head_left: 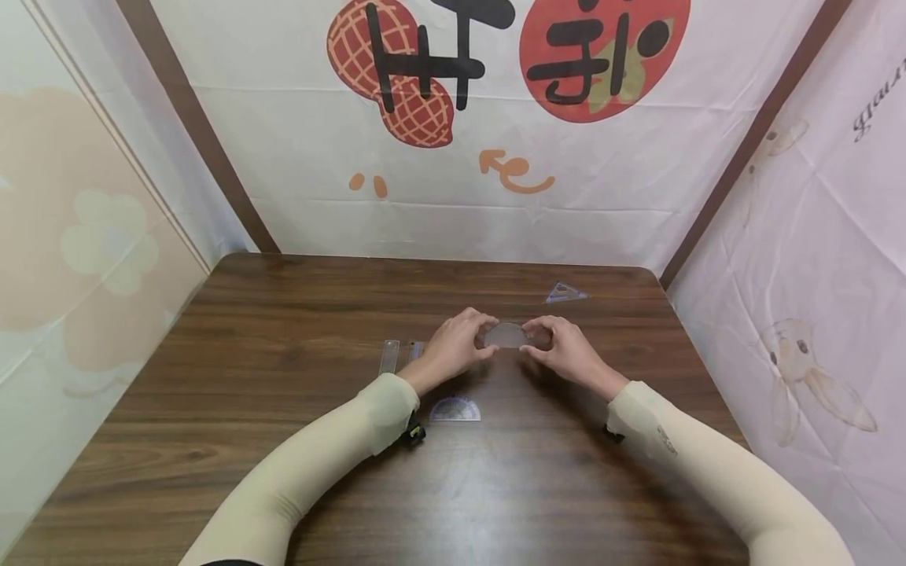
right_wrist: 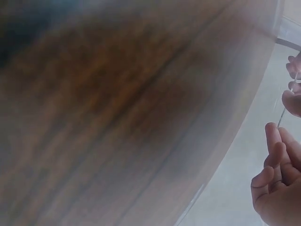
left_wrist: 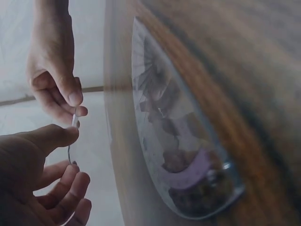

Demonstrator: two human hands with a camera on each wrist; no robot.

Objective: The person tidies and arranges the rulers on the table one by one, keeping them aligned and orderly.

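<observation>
Cream sleeves fill the near edge of the head view, both forearms reaching over the dark wooden table (head_left: 283, 346). Between them, just beside the left wrist, a clear protractor (head_left: 455, 409) lies flat on the wood. Further out, the left hand (head_left: 453, 346) and right hand (head_left: 566, 351) meet around a small clear plastic piece (head_left: 506, 335), held above the table. Each grip is clamped on one end of it, thumb against fingertips (left_wrist: 73, 96), and the left wrist view shows the piece edge-on as a thin sliver. Two clear rulers (head_left: 390, 356) lie to the left of the hands, and a clear set square (head_left: 564, 293) lies well apart near the far edge.

As I judge it, the risk is in the hold: the piece is thin, smooth and pinched only at its ends, so uneven pressure could bend it or let it spring free. A drop could land it on the protractor, where clear plastic on clear plastic is hard to tell apart
</observation>
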